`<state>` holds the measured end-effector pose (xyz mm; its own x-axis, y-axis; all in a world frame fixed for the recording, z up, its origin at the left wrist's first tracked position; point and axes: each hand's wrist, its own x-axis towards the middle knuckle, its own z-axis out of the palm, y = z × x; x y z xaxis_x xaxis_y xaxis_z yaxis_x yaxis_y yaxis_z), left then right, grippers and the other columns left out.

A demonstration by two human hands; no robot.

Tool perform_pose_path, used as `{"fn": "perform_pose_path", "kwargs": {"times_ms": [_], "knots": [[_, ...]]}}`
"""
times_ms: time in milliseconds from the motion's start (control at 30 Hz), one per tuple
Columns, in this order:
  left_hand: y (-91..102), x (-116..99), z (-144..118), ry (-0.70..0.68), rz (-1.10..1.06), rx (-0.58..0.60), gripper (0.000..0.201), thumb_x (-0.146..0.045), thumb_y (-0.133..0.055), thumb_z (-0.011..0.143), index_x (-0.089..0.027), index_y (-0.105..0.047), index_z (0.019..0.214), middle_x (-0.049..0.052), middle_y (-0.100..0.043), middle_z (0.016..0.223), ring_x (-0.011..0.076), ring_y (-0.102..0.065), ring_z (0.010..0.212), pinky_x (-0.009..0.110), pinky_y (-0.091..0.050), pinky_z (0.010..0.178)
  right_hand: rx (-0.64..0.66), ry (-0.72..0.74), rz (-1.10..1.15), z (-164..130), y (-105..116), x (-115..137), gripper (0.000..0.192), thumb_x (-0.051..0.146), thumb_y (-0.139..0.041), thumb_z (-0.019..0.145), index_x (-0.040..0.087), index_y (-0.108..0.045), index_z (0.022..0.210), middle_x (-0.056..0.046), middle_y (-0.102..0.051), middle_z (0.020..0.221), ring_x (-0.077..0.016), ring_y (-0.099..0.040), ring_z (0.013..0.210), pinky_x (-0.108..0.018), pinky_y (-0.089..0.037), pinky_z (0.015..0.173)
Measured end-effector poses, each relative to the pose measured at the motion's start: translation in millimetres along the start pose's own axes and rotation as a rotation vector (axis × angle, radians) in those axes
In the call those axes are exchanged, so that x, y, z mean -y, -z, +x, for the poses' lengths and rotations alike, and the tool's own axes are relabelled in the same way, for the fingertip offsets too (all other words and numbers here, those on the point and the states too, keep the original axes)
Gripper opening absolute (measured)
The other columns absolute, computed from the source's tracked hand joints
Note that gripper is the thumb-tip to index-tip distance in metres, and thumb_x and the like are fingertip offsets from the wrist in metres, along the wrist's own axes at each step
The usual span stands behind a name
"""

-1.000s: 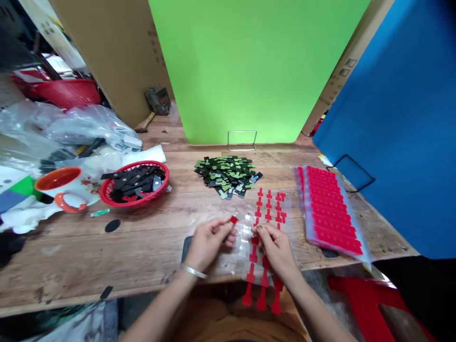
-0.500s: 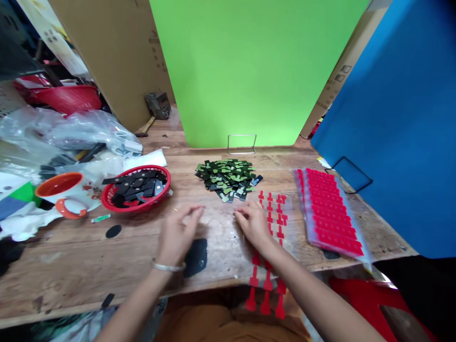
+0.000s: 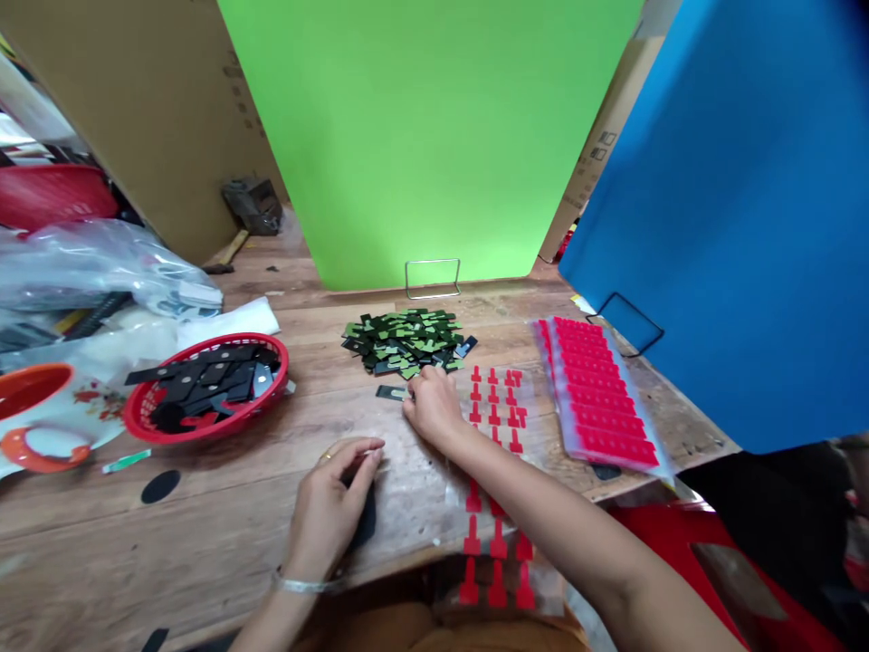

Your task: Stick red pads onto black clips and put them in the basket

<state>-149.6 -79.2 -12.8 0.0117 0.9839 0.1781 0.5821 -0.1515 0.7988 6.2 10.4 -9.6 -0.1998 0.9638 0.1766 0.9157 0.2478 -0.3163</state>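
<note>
My right hand (image 3: 434, 407) is just in front of a heap of small dark and green flat pieces (image 3: 407, 340). Its fingers are closed at the right end of a small dark flat strip (image 3: 390, 392) with a pale mark, and the fingertips are partly hidden. Closer to the table's front edge, my left hand (image 3: 332, 498) has its fingers loosely curved. Thumb and index tip are close together with a small gap, and nothing shows between them. A dark flat pad (image 3: 367, 525) lies partly hidden behind that hand. Under my right forearm runs a clear sheet with red T-shaped stickers (image 3: 498, 539), overhanging the edge.
A red basket (image 3: 277, 385) of black strips and a floral mug (image 3: 88, 412) stand left. Stacked red sticker sheets (image 3: 604, 389) lie right. Green (image 3: 427, 136) and blue (image 3: 712, 226) boards rise behind, with wire stands (image 3: 433, 296). A black disc (image 3: 161, 486) lies front left.
My right hand has moved to the heap's front edge and taken hold of a dark strip. My left hand is lower, nearer the front edge. The view has shifted right.
</note>
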Motion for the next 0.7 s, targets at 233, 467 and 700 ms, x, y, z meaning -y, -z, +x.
{"fn": "perform_pose_path", "kwargs": {"times_ms": [233,467,700], "knots": [[-9.5,4,10,-0.235,0.315,-0.058,0.038,-0.033,-0.052,0.079,-0.019,-0.055,0.114,0.012,-0.052,0.114,0.0263,-0.047,0.106,0.042,-0.038,0.091,0.065,0.283,0.174,-40,25,-9,0.016,0.02,-0.058,0.073,0.017,-0.061,0.088,-0.005,-0.052,0.09,-0.0195,-0.044,0.092,-0.03,-0.034,0.08],[-17.3,-7,15,-0.128,0.281,0.217,0.017,-0.034,-0.05,0.08,-0.02,-0.06,0.083,0.004,-0.062,0.085,0.0212,-0.057,0.082,0.034,-0.043,0.075,0.036,0.23,0.313,-70,39,-33,0.024,0.019,-0.059,0.075,0.018,-0.059,0.099,-0.005,-0.057,0.093,-0.0184,-0.048,0.09,-0.029,-0.037,0.08],[-14.4,-10,14,0.247,-0.18,0.16,0.026,-0.042,-0.055,0.076,-0.019,-0.052,0.087,0.004,-0.067,0.083,0.0195,-0.062,0.078,0.031,-0.046,0.072,-0.076,-0.127,0.064,-62,77,-121,0.013,0.015,-0.051,0.08,0.016,-0.064,0.082,-0.007,-0.063,0.085,-0.0186,-0.052,0.086,-0.028,-0.037,0.078]]}}
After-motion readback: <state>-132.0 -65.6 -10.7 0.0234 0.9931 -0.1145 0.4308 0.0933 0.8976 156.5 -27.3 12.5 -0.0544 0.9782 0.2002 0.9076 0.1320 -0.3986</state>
